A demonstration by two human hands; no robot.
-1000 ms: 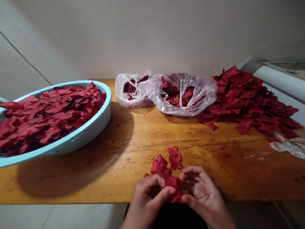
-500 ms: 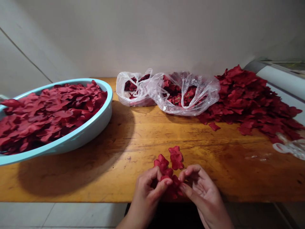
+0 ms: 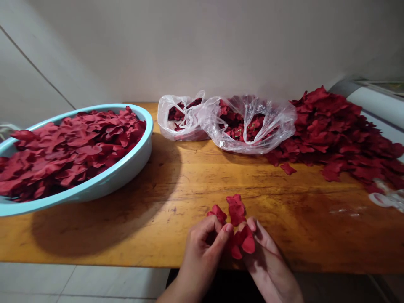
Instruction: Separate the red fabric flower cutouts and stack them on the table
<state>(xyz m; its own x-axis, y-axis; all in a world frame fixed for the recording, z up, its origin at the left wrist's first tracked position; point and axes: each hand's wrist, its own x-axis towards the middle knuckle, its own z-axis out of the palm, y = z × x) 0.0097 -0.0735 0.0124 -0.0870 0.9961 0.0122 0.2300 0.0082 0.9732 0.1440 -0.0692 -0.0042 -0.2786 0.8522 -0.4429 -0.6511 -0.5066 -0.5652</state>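
Note:
At the near edge of the wooden table, a red fabric petal piece (image 3: 244, 240) is between my two hands. My left hand (image 3: 205, 244) is closed, thumb and forefinger pinched at the piece's left side. My right hand (image 3: 265, 250) is curled behind its right side, the fingers partly covered by it. Just beyond my fingers lie two more red petal pieces: one upright-looking piece (image 3: 236, 209) and a smaller-showing one (image 3: 217, 213) partly behind my left hand.
A light blue basin (image 3: 126, 168) heaped with red petals stands at left. Two clear plastic bags, a smaller bag (image 3: 164, 122) and a larger bag (image 3: 265, 143), hold red pieces at the back. A big pile of red petals (image 3: 334, 130) lies at right, near crumpled clear plastic (image 3: 388, 198).
The petal piece between my hands has turned and spread toward my right hand, which has moved behind it. The view has shifted slightly left, so everything sits farther right.

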